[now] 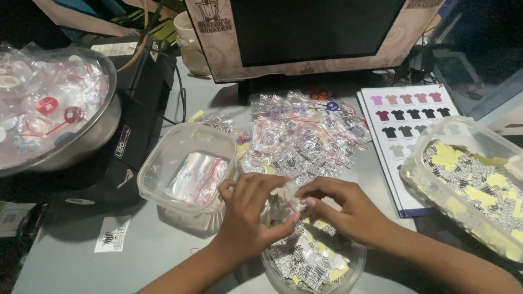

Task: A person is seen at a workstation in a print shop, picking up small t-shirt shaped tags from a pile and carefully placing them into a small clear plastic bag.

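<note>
Head view, both hands pinching clear bag

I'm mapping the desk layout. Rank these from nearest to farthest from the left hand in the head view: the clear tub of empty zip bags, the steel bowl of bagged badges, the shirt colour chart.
1. Clear tub of empty zip bags, just left of the left hand.
2. Shirt colour chart, across to the right.
3. Steel bowl of bagged badges, far left.

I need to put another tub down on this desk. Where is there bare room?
Bare grey desk lies at the near left, bordered by the clear tub of bags, the small sticker and the left hand. The middle is crowded with the pile of packets; the right by the shirt chart and sticker tub.
</note>
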